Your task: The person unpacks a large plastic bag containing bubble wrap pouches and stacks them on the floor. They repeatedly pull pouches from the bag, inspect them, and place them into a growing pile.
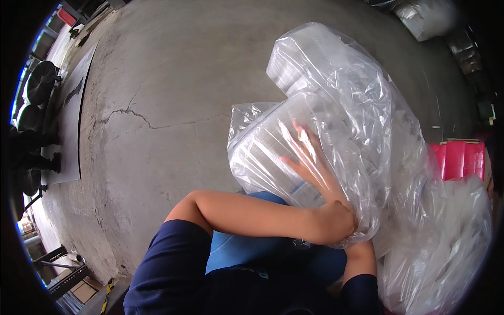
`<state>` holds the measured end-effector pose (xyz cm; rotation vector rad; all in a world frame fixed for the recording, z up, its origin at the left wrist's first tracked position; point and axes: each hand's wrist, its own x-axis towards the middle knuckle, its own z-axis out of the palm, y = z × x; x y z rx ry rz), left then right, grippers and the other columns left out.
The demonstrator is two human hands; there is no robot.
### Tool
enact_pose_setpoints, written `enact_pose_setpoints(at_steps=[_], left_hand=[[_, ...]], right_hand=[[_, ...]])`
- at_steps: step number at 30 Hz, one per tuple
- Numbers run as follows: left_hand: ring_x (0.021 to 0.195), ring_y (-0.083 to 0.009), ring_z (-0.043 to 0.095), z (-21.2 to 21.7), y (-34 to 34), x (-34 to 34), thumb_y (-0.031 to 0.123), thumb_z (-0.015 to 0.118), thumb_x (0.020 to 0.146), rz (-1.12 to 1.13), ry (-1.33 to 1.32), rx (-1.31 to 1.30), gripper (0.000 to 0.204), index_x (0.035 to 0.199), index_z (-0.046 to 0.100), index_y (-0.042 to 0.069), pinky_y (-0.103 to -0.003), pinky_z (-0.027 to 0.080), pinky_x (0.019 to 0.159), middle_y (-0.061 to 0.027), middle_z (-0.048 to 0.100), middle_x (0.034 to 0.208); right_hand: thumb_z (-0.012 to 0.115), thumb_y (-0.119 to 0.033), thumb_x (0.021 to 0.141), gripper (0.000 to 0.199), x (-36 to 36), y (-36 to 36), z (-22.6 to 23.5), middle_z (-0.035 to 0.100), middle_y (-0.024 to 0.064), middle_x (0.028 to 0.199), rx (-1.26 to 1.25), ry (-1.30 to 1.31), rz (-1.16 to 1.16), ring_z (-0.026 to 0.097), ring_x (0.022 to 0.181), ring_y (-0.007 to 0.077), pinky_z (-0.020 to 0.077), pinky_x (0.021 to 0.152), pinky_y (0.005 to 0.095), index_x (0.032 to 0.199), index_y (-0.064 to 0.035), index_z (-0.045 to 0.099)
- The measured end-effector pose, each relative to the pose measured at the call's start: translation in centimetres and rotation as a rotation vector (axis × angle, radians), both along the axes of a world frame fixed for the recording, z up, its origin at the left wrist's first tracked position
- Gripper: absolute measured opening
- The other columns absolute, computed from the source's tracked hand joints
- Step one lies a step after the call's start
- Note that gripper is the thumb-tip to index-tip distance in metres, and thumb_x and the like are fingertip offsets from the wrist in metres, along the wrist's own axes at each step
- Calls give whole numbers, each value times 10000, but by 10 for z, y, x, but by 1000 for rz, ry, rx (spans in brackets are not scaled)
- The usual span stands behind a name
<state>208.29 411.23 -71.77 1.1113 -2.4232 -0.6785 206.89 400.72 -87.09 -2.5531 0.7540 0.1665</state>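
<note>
A large clear plastic bag (362, 105) lies in front of me on the right, with stacks of thin translucent plastic pieces (262, 152) in it. I cannot make out their exact kind. My right hand (312, 163) reaches inside through the bag's mouth. Its fingers are spread against the nearer stack and show through the film. My left forearm crosses in front of my body, and my left hand (334, 223) is closed on the gathered edge of the bag, beside my right wrist.
More clear plastic-wrapped goods (436, 247) lie to my right, near a pink box (459, 160). Another wrapped bundle (425, 18) sits at the far right. Dark fans (42, 84) stand by a flat board (73, 121) at left. The concrete floor (157, 152) has a crack.
</note>
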Motion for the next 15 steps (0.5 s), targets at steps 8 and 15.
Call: enact_pose_setpoints(at_steps=[8,15], left_hand=[[636,-382,573,-16,-31,150,113,562,840,1020,548,149,184,987,563,2,-405,450,580,-207,612,781],[1091,-342,510,-9,-20,194,169,694,762,1395,-328,-87,531,1233,484,44,-409,416,924,-147,554,1166]], right_hand=[[568,-287,879,425,-61,-10,107,619,159,1120,591,367,98,576,1067,247,425,935,343,1236,-58,533],[453,-398,927,562,-207,-130,170,516,161,1224,766,-1625,-437,455,1184,288,330,1001,425,1406,-152,291]])
